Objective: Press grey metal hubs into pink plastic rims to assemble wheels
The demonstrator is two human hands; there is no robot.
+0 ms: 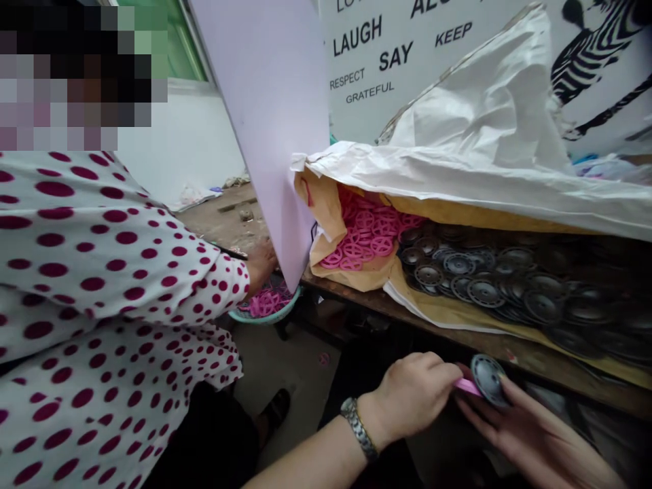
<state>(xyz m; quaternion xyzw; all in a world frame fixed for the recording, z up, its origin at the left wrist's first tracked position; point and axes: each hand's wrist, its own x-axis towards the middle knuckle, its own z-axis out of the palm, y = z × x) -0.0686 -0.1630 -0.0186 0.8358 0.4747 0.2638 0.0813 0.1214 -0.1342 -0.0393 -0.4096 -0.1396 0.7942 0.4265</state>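
Note:
My left hand [411, 395], with a metal watch on its wrist, is closed in a pinch on a pink plastic ring [467, 386], seen nearly edge-on. Between the fingers of my right hand [530, 429] is a dark grey slotted wheel disc [487, 378], tilted on its edge. The ring and the disc are side by side, just in front of the bench edge; whether they touch, I cannot tell. Beyond my hands, many similar dark discs [485, 293] lie heaped in an opened paper-lined sack, with pink spoked rings [367, 234] piled at its left end.
The white sack [489, 178] lies along a wooden bench [351, 299]. A pale upright panel [275, 129] separates me from a co-worker in a spotted garment [92, 285]. The co-worker's hand [262, 265] is above a green basket [285, 311] of pink pieces.

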